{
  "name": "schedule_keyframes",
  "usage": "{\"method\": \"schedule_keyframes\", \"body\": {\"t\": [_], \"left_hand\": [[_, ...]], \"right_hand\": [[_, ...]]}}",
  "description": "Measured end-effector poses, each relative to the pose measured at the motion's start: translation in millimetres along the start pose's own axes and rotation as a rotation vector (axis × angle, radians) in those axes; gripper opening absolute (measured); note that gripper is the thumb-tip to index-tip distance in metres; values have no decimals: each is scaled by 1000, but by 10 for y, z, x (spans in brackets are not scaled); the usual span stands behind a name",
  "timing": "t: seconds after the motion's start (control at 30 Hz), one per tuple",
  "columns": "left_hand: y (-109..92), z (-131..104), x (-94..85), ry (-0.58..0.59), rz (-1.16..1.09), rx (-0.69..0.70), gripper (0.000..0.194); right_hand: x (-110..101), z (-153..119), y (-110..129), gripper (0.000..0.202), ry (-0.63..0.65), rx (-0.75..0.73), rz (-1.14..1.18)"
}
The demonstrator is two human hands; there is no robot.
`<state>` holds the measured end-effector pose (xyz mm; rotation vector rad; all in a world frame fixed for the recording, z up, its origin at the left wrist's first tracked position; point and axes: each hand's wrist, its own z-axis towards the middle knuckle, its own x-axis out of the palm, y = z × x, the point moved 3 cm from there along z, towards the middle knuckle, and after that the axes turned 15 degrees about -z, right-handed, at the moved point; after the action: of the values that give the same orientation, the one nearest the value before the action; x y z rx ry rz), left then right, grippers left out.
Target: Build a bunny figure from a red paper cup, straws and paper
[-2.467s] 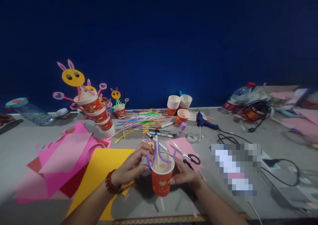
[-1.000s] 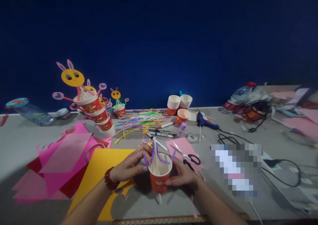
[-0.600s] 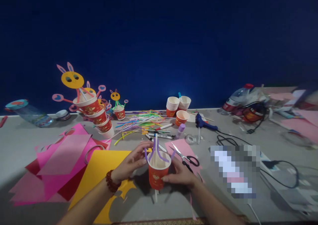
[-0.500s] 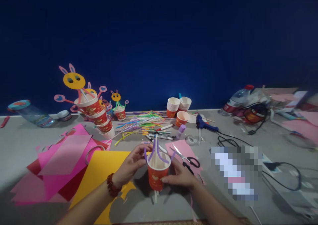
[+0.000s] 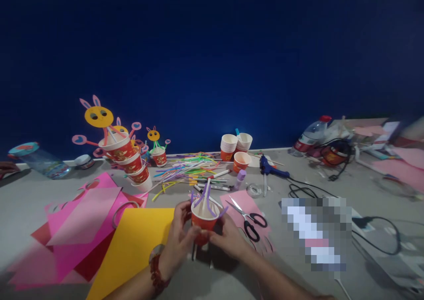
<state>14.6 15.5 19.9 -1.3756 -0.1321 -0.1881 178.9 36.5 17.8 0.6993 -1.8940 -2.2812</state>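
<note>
An orange-red paper cup (image 5: 204,226) is held between both my hands, tilted a little, its white rim facing up. Several bent purple strips (image 5: 208,194) and a white stick (image 5: 206,187) stick up out of it; one strip curves over the rim on the right. My left hand (image 5: 182,231) grips the cup's left side, thumb across its front. From the right, my right hand (image 5: 230,238) closes on it with the thumb low near the base. Just right of that hand lie black-handled scissors (image 5: 249,218) on pink paper (image 5: 233,198).
Yellow card (image 5: 132,238) and pink sheets (image 5: 79,229) lie left. Behind are coloured sticks (image 5: 185,170), markers (image 5: 217,187), a glue stick (image 5: 240,178), stacked cups (image 5: 228,148) and a glue gun (image 5: 273,170) with its cord. Finished cup figures (image 5: 122,150) stand back left.
My left hand has moved from the strips at the rim down around the cup's side. The cup has shifted slightly left and tilted, and my right hand has slid lower on it.
</note>
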Motion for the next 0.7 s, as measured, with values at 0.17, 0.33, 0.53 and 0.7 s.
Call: {"method": "schedule_keyframes", "body": {"t": [0.17, 0.33, 0.53, 0.7], "left_hand": [[51, -95, 126, -35, 256, -54, 89], [-120, 97, 91, -73, 265, 34, 72], [-477, 487, -533, -386, 314, 194, 66], [-369, 505, -698, -397, 318, 141, 64]], "right_hand": [[73, -3, 144, 62, -64, -101, -104], [33, -12, 125, 82, -74, -135, -354], [-499, 90, -124, 28, -242, -25, -572], [-631, 176, -172, 20, -207, -41, -721]]}}
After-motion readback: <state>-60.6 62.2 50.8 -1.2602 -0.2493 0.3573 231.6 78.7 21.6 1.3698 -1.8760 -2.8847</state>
